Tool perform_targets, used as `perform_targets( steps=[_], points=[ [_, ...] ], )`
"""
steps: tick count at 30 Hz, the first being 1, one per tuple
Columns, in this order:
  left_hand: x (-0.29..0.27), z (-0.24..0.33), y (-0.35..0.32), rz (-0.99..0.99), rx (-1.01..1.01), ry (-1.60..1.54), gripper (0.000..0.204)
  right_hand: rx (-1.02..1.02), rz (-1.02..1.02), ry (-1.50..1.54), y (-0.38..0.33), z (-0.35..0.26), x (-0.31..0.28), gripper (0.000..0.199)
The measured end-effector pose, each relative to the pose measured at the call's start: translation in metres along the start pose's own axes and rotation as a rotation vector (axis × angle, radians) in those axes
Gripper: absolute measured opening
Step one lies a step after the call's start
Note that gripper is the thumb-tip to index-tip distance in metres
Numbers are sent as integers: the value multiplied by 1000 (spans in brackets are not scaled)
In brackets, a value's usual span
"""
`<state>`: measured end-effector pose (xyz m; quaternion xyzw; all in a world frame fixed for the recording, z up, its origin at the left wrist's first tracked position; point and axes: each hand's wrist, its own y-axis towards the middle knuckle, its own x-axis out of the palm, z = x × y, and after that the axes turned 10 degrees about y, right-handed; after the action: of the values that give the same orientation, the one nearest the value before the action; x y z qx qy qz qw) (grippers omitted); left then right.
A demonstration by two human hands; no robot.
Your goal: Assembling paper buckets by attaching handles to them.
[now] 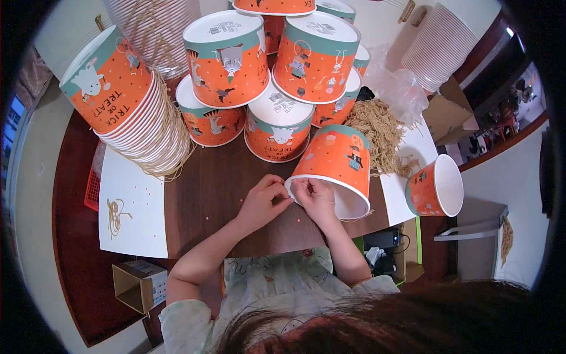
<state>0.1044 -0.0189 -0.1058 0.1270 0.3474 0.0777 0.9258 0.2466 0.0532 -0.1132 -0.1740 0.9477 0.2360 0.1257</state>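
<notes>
Orange bucket [339, 156] with a teal band lies tipped on the brown-topped table [206, 183], its white-rimmed mouth turned toward the person. Nearest are the person's dark hair and pale patterned sleeves [186, 321]. Below the table, at the left, is an open cardboard box [130, 289]. The left hand [265, 197] is at the left side of the mouth, thumb and forefinger brought close together by the rim; whether they pinch anything I cannot tell. The right hand [314, 197] reaches into the mouth with bent fingers, their tips partly hidden, so their grip is unclear too. A thin cord [358, 219] shows at the rim's lower right. On the white left end of the table lies a small loose cord tangle [117, 216]; at the right edge a second bucket [420, 190] lies on its side. Farther off, a tan cord heap [377, 133] sits beyond the tipped bucket, a nested bucket stack [121, 97] leans at the left, and upturned buckets [227, 65] stand piled in tiers between them.
</notes>
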Motion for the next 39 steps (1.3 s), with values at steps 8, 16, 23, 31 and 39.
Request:
perform_targets(
  steps=[8, 16, 23, 31, 39],
  points=[
    [1, 2, 0, 32, -34, -54, 14, -56, 15, -49, -2, -5, 0, 9],
    [3, 0, 0, 44, -35, -216, 15, -86, 23, -18, -3, -2, 2, 7],
    [1, 0, 4, 27, -167, -375, 19, -104, 10, -22, -3, -3, 1, 7],
    [-1, -3, 4, 17, -31, -59, 18, -45, -103, -31, -6, -9, -6, 11],
    [-2, -1, 3, -113, -205, -311, 9, -271, -220, -487, -10, -33, -16, 34]
  ],
)
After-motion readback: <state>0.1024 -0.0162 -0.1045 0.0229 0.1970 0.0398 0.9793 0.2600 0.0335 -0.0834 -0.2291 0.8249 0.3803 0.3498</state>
